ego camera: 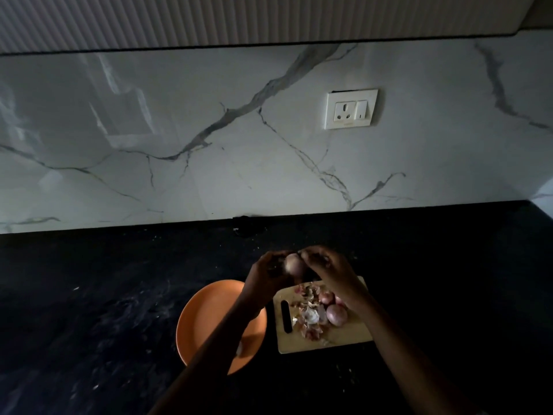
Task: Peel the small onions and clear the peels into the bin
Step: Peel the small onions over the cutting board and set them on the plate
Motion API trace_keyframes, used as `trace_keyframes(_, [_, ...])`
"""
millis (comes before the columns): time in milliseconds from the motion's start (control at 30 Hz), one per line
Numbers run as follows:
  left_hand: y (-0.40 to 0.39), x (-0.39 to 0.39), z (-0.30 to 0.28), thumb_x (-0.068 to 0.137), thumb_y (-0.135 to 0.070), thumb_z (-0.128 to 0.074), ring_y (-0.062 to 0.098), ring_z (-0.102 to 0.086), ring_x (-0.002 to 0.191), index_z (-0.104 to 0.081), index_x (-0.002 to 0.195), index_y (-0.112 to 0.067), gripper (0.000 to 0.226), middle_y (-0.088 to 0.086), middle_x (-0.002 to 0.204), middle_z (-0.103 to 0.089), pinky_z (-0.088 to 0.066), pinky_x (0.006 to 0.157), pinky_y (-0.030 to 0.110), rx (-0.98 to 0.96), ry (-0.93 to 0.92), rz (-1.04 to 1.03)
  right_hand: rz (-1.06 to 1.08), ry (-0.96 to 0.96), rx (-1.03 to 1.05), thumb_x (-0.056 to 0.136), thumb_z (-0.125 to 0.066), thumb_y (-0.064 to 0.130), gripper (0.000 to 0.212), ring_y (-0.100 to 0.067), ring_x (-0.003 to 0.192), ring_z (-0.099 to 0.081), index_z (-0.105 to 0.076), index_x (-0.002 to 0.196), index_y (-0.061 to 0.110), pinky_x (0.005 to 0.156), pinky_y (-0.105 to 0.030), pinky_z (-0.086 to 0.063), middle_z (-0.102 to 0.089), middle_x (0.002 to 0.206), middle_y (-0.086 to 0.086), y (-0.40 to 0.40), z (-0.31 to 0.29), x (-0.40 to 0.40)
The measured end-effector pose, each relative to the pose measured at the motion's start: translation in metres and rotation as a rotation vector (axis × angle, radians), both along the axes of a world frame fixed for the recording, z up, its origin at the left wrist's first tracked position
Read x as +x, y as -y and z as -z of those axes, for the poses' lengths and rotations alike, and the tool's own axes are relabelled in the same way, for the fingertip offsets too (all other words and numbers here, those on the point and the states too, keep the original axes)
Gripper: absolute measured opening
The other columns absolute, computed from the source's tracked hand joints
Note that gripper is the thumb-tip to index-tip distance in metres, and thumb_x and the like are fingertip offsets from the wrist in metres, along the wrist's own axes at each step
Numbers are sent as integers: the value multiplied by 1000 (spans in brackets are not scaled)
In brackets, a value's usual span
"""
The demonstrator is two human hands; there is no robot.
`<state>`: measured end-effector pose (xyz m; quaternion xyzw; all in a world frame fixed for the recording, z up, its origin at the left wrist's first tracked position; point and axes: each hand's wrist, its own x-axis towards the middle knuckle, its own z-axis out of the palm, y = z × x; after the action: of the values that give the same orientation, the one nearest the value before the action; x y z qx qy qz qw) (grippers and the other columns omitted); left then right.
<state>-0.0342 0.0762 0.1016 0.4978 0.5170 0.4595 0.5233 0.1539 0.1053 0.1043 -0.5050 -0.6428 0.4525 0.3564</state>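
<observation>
On the dark bench (119, 295) sit one orange plate (206, 313) and one wooden cutting board (344, 333) carrying a heap of peels (309, 316) and three small onions (336, 314). Above them, left hand (266, 274) grips a fourth onion (294, 265); right hand (323, 263) fingers pinch its top.

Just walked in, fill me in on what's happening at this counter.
A person is peeling small onions. The left hand holds one onion up above the dark counter while the right hand picks at its top. On the wooden cutting board lie a heap of loose peels and a few more onions. An orange plate sits left of the board. No bin is in view.
</observation>
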Motion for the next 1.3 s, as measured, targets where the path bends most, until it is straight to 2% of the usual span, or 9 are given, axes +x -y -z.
trace_keyframes(67, [-1,0,-1,73,6,-81,10,-71,98,-61,112,-25,53,0,111,-70,-59,88,33,26,-36,-8,-55,26,-38,81,-67,63,48,-9,100,-69,-66,118,31,87,-35,-57,-73,107,7,3,1,-2])
trace_keyframes(200, [-3,0,3,72,-2,-84,18,-70,104,-61,121,-17,56,3,115,-69,-58,91,45,53,-82,-10,41,-21,-52,83,-77,44,29,0,97,-68,-72,107,30,84,-22,-53,-74,102,11,5,-3,-5])
trace_keyframes(433, [-2,-1,9,65,-6,-91,15,-71,104,-64,115,-26,60,-1,110,-74,-58,93,44,32,-89,-42,116,-181,-129,82,-81,20,12,-12,94,-73,-77,94,22,93,-40,-57,-78,94,3,4,-6,-7])
trace_keyframes(600, [-2,-2,6,66,-2,-89,17,-71,105,-65,120,-12,60,5,113,-73,-58,93,43,44,-75,-38,127,-180,-177,86,-76,16,5,-18,90,-74,-77,90,20,93,-52,-56,-77,90,-2,1,-1,-4])
trace_keyframes(767, [-2,0,8,68,-4,-89,27,-71,105,-66,120,-12,57,9,110,-74,-58,91,48,-24,-4,-54,35,-165,-144,96,-65,34,13,-12,107,-69,-73,105,37,95,-44,-56,-74,108,5,2,-7,-4])
trace_keyframes(933, [0,2,-3,88,-18,-72,32,-68,108,-68,119,-11,32,14,112,-73,-57,89,39,-121,175,-39,2,-167,-137,99,-61,25,19,-15,108,-69,-71,112,33,90,-33,-57,-73,113,1,3,-11,1])
trace_keyframes(1100, [-1,-1,-17,87,-44,-58,25,-69,99,-68,114,-7,46,13,109,-73,-54,85,33,-225,310,-61,-40,102,-72,89,-75,27,35,14,71,-64,-62,122,25,61,-7,-47,-66,91,17,14,-11,1])
trace_keyframes(1200, [-2,1,-20,88,-50,-56,21,-63,91,-67,102,-12,41,10,96,-66,-51,76,30,-221,271,-24,12,86,-8,84,-80,26,36,9,76,-68,-65,117,24,63,-10,-51,-70,92,15,17,-9,-11])
trace_keyframes(1300, [-3,1,-18,98,-46,-51,27,-67,103,-73,111,-16,39,16,114,-71,-51,91,41,-240,238,-14,107,94,110,84,-80,29,30,4,88,-68,-68,112,25,75,-16,-56,-72,97,13,15,-9,-17])
